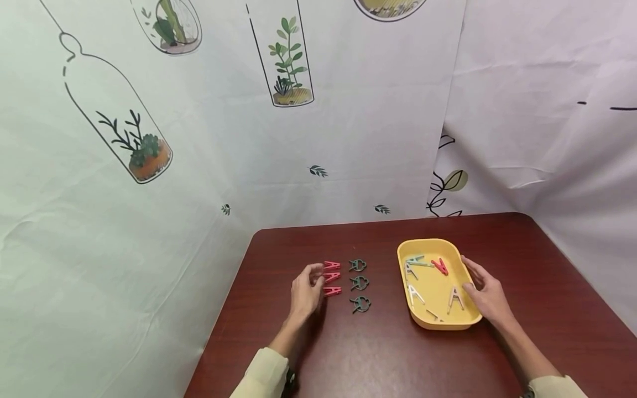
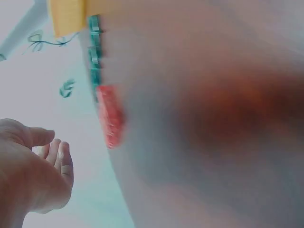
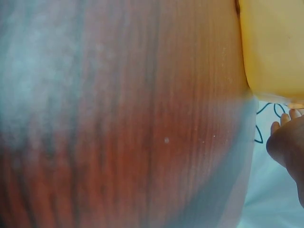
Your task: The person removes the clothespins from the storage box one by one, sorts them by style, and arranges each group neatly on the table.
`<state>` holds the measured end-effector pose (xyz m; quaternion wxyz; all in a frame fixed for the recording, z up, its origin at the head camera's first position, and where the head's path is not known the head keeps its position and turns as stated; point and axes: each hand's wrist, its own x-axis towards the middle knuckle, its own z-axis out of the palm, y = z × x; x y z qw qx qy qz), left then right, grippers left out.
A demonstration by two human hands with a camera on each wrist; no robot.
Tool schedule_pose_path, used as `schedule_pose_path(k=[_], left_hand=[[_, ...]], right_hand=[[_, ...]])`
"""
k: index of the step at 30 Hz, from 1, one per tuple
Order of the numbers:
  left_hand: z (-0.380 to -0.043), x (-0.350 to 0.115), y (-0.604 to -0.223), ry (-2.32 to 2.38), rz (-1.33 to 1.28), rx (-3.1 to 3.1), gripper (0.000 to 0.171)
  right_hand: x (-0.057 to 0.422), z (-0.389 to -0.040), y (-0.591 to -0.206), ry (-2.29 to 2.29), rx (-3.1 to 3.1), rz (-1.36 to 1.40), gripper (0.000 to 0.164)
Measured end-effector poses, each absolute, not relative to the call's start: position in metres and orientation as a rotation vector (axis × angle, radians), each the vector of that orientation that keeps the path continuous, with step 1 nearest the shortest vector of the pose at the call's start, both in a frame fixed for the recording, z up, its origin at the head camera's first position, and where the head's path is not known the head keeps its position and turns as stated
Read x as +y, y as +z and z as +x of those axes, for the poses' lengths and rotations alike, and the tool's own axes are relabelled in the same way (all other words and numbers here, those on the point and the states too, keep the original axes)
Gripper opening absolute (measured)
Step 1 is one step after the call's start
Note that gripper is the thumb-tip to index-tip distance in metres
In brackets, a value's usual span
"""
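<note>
My left hand (image 1: 306, 293) is beside a column of red clothespins (image 1: 332, 291) on the table, its fingers loosely bent with nothing between them. Three of these pegs lie in a row running away from me. Just right of them, three dark green clips (image 1: 360, 304) form a second column. At the right, my right hand (image 1: 490, 296) holds the side rim of a yellow tray (image 1: 433, 326), thumb over the edge. In the tray are a red clothespin (image 1: 440, 266), a teal clothespin (image 1: 419, 261) and several whitish ones (image 1: 455, 298).
The dark red-brown table (image 1: 378, 354) has rounded far corners. Pale fabric (image 1: 348, 166) printed with plants hangs right behind it and along its left side. More cloth stands at the right.
</note>
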<state>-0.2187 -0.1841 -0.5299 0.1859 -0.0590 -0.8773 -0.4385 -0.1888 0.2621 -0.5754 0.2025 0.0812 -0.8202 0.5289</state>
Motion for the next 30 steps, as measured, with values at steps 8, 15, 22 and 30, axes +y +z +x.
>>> schedule_pose_path(k=[8,15,22,30], left_hand=[[-0.233,-0.122,-0.514,-1.441,-0.273,-2.397,0.041],[-0.24,-0.049,-0.513,-1.414,-0.267,-2.504,0.061],[-0.241,0.007,-0.514,-1.459,-0.208,-2.569,0.074],[-0.243,0.051,-0.519,-1.39,-0.255,-2.623,0.079]], right_hand=[[0.264,-0.189,-0.578,1.472,-2.292,0.22,0.061],[0.262,-0.19,-0.578,1.502,-2.263,0.238,0.06],[0.259,-0.19,-0.579,1.528,-2.253,0.255,0.061],[0.259,-0.19,-0.578,1.532,-2.232,0.262,0.061]])
